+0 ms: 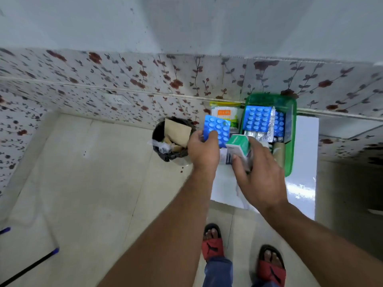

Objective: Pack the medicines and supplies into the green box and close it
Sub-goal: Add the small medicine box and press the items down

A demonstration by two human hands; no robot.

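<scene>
Left hand [204, 151]: closed on a blue blister sheet [217, 130], thumb and fingers pinching its lower edge; flat rectangle, glossy, rows of round white pill bumps; raised just left of the box.
Right hand [262, 175]: wrapped around a small carton [238, 149], thumb along its near side; cardboard, white with a green top face, tilted, held at the near left corner of the box.
Green box [290, 141]: translucent green plastic, rectangular with rounded corners, open, standing on the counter against the wall.
Inside the box: another blue blister sheet [257, 119] lying flat on top, a second blue one [278, 125] beside it, crinkled silver foil strips [260, 135] under them, a beige cardboard-looking roll [278, 153] at the near end.
Beside the box, left: a clear packet of cotton buds [224, 114] with a yellow top edge and orange label, touching the wall.
Counter [304, 158]: smooth, white, glossy, narrow.
Wall tiles [103, 79]: pale, glazed, printed with dark red flowers and grey stems.
Floor [83, 172]: plain cream tiles.
Bin [172, 139]: round, black liner, brown card and crumpled plastic inside, on the floor left of the counter.
Feet: red and black sandals [213, 243], blue trouser hems.
</scene>
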